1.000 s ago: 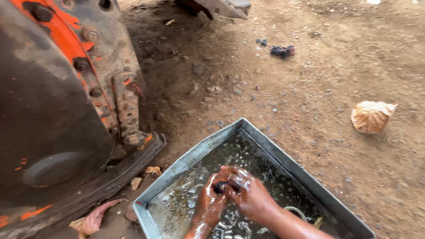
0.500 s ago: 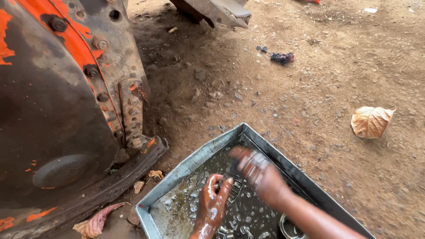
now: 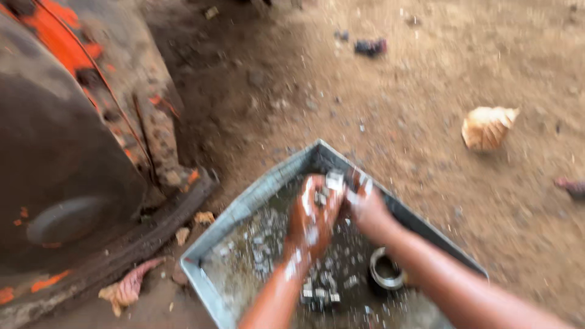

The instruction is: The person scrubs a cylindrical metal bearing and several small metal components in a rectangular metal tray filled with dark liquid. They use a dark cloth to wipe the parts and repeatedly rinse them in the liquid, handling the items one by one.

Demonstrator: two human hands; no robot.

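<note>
A grey metal tray holding dark, shiny liquid sits on the dirt ground. Both my hands are wet and raised together over its far corner. My left hand and my right hand meet around a small dark part, which is blurred. Which hand grips it I cannot tell. A round metal ring lies in the liquid under my right forearm.
A large rusty orange-and-black machine body fills the left side, close to the tray. Dry leaves lie on the dirt at the right, and a pinkish leaf at the lower left. A dark scrap lies farther off.
My hands had drawn apart half a second ago, the right lifted away. Now they are back together, higher, near the tray's far corner. The view has shifted and blurred.
</note>
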